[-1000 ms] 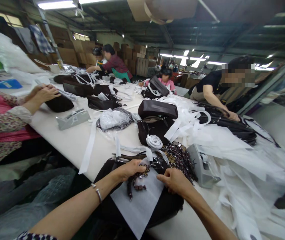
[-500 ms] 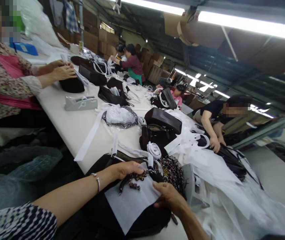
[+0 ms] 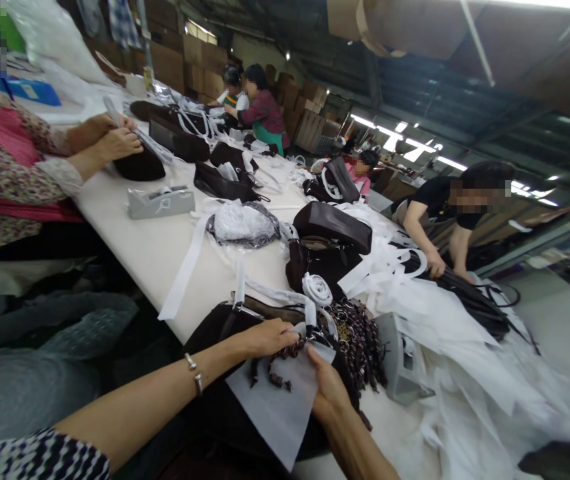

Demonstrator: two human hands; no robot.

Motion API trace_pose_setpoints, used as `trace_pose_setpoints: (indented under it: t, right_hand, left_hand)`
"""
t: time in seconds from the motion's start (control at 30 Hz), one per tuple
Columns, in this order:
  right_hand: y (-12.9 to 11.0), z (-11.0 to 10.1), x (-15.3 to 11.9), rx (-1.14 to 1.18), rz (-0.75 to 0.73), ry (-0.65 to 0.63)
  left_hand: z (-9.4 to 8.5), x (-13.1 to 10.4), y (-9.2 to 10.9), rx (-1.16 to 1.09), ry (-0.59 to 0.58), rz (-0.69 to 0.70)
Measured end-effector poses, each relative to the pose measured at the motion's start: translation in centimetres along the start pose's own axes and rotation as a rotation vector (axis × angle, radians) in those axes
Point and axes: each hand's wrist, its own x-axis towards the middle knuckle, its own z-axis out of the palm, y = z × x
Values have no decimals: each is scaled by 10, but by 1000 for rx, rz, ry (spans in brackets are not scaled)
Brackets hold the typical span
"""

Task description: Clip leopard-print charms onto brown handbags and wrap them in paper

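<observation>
A dark handbag (image 3: 215,327) with white-wrapped handles lies at the table's near edge. A thin white sheet (image 3: 279,407) hangs over its front, under a beaded charm (image 3: 281,380). My left hand (image 3: 269,338), with a bracelet at the wrist, has its fingers closed on the charm near the handle ring. My right hand (image 3: 327,383) pinches the sheet's upper right edge just beside it. A pile of dark beaded charms (image 3: 359,340) lies right of the bag.
A grey tape dispenser (image 3: 402,360) stands right of the charms, beside white sheets (image 3: 445,327). Further back are dark bags (image 3: 335,227), a plastic-wrapped bundle (image 3: 245,225) and another dispenser (image 3: 161,202). People work at the left, right and far end.
The view has shifted slightly. My right hand has moved up along the sheet, closer to my left hand and the handle ring. The person at the right has shifted their arms.
</observation>
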Motion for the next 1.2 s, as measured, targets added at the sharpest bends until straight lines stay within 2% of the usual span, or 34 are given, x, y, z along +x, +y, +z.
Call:
trace_pose_setpoints:
  t: [0.13,0.27,0.43,0.6,0.8,0.93,1.1,1.2]
  right_hand:
    - [7,-7,5,33,-66,-43]
    - [11,-8,1,-18,-159,-72]
    - [11,-10,0,-18,-184,-57]
    - [11,-12,0,34,-180,-80]
    - [12,-13,-2,24,-151,-68]
    - [15,-18,2,-16,-130,-55]
    - [15,-20,6,-11,-154,-43]
    - [15,-18,7,16,-200,-32]
  left_hand:
    - [-9,4,4,170,69,-45]
    - [-9,14,11,242,117,-62]
    - [-13,22,13,210,29,-105]
    - [-18,21,9,108,-57,-156]
    - [-14,19,0,157,12,-149]
    - [-9,14,0,361,68,-68]
    - [9,-3,14,631,119,123]
    - [24,-13,18,928,107,288]
